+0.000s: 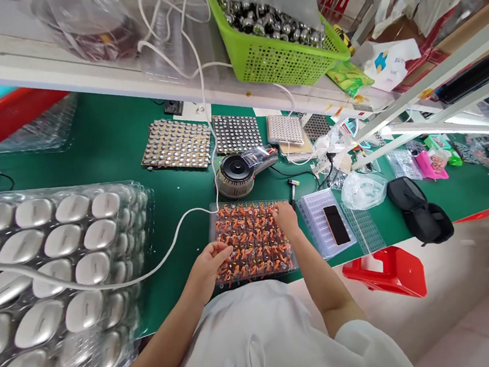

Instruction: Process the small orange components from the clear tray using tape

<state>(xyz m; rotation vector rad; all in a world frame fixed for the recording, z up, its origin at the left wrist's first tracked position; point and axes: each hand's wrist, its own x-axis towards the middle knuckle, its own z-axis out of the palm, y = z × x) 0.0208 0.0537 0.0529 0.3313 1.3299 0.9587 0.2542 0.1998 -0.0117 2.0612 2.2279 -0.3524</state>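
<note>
**One clear tray (212, 227) of orange parts (253, 253) on a green tabletop (177, 204)**

Two hands are held at the one tray, which is set at the near edge of the tabletop, directly in front of the person. The left hand (211, 261) is placed over its left side, thumb and forefinger brought nearly together; whether anything is pinched cannot be told. The right hand (286, 219) is lowered at the far right corner with its fingers curled; its fingertips are partly hidden, so its hold cannot be told either. The orange parts are packed in rows, too tangled to be counted.

Behind the tray, one round grey device (236, 185) is seen, with three dotted sheets beyond it: one tan (178, 145), one dark (237, 133), one white (285, 130). To the right, one phone (337, 225) is laid on clear trays (313, 223), and one black case (420, 210) is left open farther along. Silver oval cases (73, 208) are stacked at the left, four being counted in the top layer's rear row.

The green surface is crossed by a white cable (168, 247). Above, one lime basket (288, 61) of shiny metal pieces (255, 26) is carried on a white shelf (108, 75). One red stool (395, 273) is stood on the pale floor (448, 285).
</note>
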